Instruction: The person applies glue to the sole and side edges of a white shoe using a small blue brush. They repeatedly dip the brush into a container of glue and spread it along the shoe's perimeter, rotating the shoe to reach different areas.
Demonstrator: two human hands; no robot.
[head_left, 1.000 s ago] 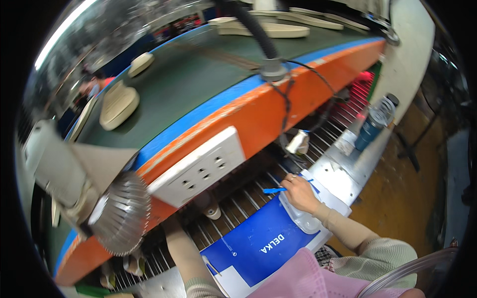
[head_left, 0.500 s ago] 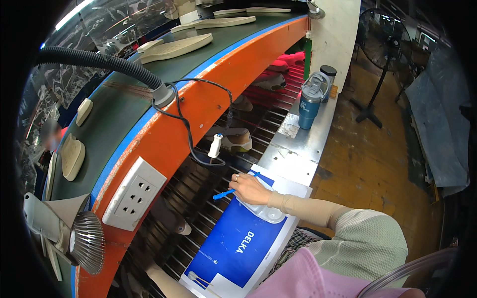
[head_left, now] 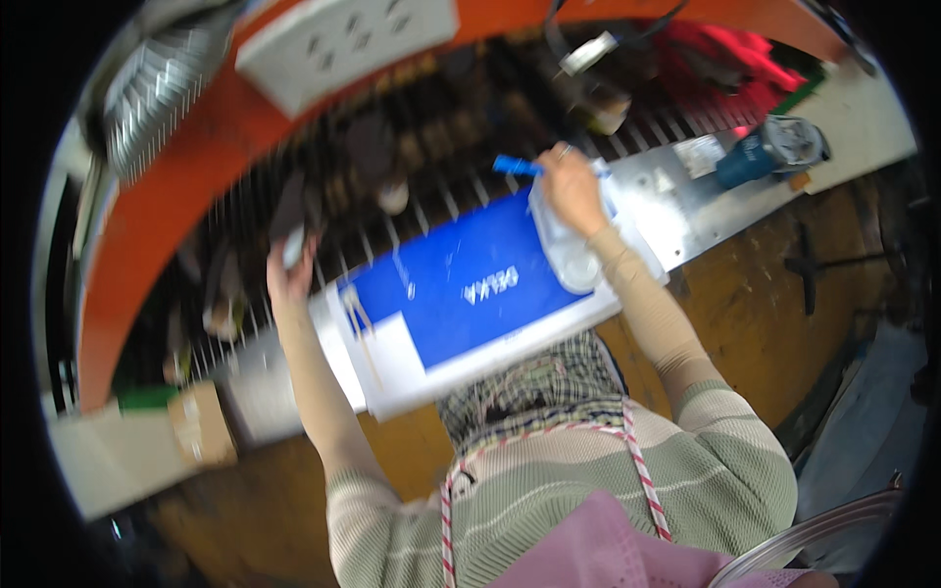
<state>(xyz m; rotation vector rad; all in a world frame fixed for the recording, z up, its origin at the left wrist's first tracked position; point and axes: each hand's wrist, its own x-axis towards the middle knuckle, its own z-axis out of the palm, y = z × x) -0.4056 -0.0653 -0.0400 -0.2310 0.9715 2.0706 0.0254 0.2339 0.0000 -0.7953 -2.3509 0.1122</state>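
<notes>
My left hand (head_left: 291, 272) has its fingers closed around the pale end of a dark shoe (head_left: 290, 204) above the metal rack; blur softens the details. My right hand (head_left: 573, 191) grips a slim blue tool (head_left: 517, 166) whose working end is hidden by the fingers. Under that hand is a white plastic tray (head_left: 578, 274), resting on the right part of a blue and white board (head_left: 470, 338). Two thin light sticks with pale tips (head_left: 359, 312) lie on the board's left side.
Several shoes (head_left: 394, 196) sit on the dark barred rack (head_left: 446, 201). Beyond it curves an orange frame (head_left: 211, 147) with a white socket panel (head_left: 343, 44). A blue tumbler (head_left: 745, 162) stands right on the metal ledge (head_left: 686, 211); a cardboard piece (head_left: 203, 423) is left.
The view has swung down and leftward, bringing my left arm fully in. My left hand, hidden before, now shows at a shoe. My right hand still holds the blue tool over the tray.
</notes>
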